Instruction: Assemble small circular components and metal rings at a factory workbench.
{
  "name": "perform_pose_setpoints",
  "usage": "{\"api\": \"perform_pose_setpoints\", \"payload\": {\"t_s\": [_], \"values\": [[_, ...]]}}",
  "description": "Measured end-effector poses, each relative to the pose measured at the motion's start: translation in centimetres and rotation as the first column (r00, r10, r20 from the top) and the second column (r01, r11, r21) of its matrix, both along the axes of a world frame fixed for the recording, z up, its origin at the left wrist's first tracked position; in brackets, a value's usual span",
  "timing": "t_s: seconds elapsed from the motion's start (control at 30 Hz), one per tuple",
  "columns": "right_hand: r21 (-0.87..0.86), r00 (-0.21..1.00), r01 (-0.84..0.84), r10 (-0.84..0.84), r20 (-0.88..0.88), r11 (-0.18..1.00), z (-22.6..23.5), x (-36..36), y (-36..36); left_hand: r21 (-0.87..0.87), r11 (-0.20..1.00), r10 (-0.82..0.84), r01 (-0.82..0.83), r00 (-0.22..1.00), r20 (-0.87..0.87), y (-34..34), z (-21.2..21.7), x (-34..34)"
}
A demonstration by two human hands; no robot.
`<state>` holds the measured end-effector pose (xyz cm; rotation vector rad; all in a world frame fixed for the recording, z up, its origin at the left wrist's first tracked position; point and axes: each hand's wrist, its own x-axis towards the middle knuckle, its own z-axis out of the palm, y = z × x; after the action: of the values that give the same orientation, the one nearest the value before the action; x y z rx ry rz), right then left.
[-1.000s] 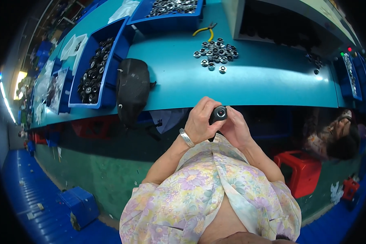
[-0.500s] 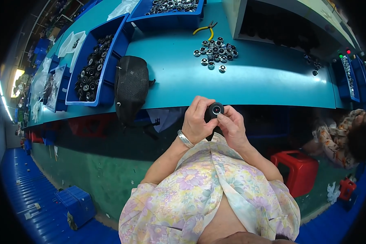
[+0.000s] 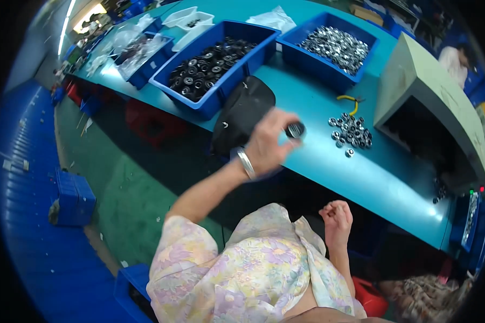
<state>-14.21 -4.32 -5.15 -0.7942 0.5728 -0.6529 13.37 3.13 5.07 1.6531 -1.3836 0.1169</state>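
My left hand [image 3: 269, 141], with a silver bracelet at its wrist, is raised over the table's near edge and blurred by motion. Between its thumb and fingers it grips a small black wheel [image 3: 296, 130]. Just beyond the hand lies a black bag [image 3: 242, 116]. Lower down, in front of my body, my right hand [image 3: 338, 217] is closed with its fingers curled in; whether anything is inside is hidden. A loose cluster of small shiny metal-and-black round parts [image 3: 352, 132] sits on the turquoise table [image 3: 312, 153], to the right of the held wheel.
A blue bin [image 3: 164, 86] holds many black wheels; another blue bin [image 3: 342, 81] holds shiny metal parts. Yellow-handled pliers [image 3: 354, 104] lie by the cluster. A large pale hood-like housing [image 3: 415, 81] stands at right. Another person's patterned sleeve [image 3: 423, 296] shows at lower right.
My hands have come apart: the left keeps the black wheel and has moved up and left, toward the bag. The right has let go and dropped toward my lap. The view has turned left.
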Motion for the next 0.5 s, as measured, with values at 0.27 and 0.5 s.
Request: {"api": "perform_pose_setpoints", "payload": {"t_s": [0.27,0.5], "values": [[0.051,0.995,0.083,-0.080,-0.057,0.995,-1.0,0.1,0.2,0.035,0.848,0.426,-0.528,0.720,0.548,-1.0,5.5,16.5],[-0.053,0.976,-0.045,0.033,-0.214,0.998,-1.9,0.1,0.8,0.321,0.911,-0.317,0.259,0.938,0.141,-7.6,-2.9,3.0]]}}
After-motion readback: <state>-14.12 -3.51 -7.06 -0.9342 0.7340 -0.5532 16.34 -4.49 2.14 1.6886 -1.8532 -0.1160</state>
